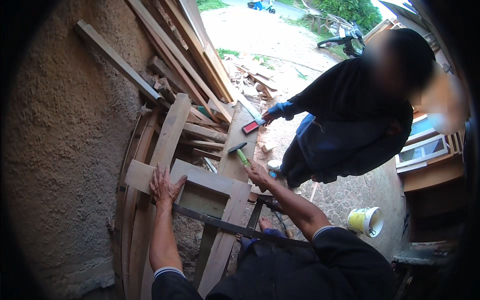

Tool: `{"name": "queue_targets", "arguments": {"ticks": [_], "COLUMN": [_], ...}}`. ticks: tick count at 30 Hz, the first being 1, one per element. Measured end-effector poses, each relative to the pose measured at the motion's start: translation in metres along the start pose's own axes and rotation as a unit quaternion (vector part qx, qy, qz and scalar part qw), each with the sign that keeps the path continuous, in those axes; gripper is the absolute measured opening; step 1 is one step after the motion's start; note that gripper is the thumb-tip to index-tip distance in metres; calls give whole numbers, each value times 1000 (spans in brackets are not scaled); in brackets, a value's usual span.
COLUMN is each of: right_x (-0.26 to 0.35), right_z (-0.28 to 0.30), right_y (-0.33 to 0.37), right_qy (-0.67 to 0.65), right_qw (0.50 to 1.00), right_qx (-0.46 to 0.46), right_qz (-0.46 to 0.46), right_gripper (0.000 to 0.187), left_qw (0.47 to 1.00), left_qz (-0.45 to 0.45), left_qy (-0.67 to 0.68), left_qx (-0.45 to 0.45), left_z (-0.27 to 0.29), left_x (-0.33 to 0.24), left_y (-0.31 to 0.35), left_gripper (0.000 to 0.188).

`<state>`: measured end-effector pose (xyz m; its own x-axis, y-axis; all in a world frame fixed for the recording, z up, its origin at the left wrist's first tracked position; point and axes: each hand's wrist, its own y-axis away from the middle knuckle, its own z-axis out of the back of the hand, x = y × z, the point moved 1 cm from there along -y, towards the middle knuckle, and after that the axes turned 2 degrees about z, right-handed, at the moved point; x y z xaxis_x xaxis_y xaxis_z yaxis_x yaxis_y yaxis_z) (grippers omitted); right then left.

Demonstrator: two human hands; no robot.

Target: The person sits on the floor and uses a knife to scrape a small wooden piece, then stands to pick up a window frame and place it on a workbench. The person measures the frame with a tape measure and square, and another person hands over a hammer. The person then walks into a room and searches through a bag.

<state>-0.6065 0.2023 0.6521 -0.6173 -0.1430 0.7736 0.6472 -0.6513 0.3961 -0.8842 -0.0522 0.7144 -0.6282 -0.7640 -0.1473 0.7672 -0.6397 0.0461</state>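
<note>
My left hand (pixel 165 186) lies with fingers spread on the left end of a wooden frame (pixel 206 175), pressing on its joint without wrapping round it. In my right hand (pixel 258 175) is a hammer (pixel 242 153) with a green handle and dark head, held above the plank beyond the frame's right corner. A dark straight bar (pixel 200 214) crosses under the frame's opening. Ahead, a co-worker's hand (pixel 268 118) touches a tool with a red rectangular face (pixel 250 127) on the plank.
A long plank (pixel 231 162) runs away from me. Loose boards (pixel 172 125) lean against the rough wall (pixel 70 150) at left. The co-worker (pixel 345 120) stands bent at right. A white-and-yellow bucket (pixel 365 221) sits on the stony floor. Wood scraps (pixel 257 80) lie farther off.
</note>
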Motion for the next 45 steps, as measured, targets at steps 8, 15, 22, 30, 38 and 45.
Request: {"name": "queue_targets", "arguments": {"ticks": [8,15,22,30,38,45], "right_x": [6,-15,-88,-97,-80,-73], "right_z": [-19,12,63,39,21,20], "right_y": [-16,39,190,197,182,188], "right_qy": [236,207,236,293,306,322], "right_qw": [971,978,967,938,932,931], "right_qx": [43,5,64,-52,-88,-103], "right_qz": [-11,32,74,179,173,136], "right_gripper": [70,63,69,48,31,46], "left_qw": [998,998,992,994,997,997], "left_qz": [-46,-31,45,33,12,10], "left_qy": [19,35,52,76,61,52], "left_qx": [26,31,102,65,56,61], "left_z": [0,1,7,-8,-1,4], "left_x": [-2,-1,-16,-6,-10,-11], "left_y": [-2,0,-8,-10,-3,-1], "left_gripper": [91,82,103,98,101,102]}}
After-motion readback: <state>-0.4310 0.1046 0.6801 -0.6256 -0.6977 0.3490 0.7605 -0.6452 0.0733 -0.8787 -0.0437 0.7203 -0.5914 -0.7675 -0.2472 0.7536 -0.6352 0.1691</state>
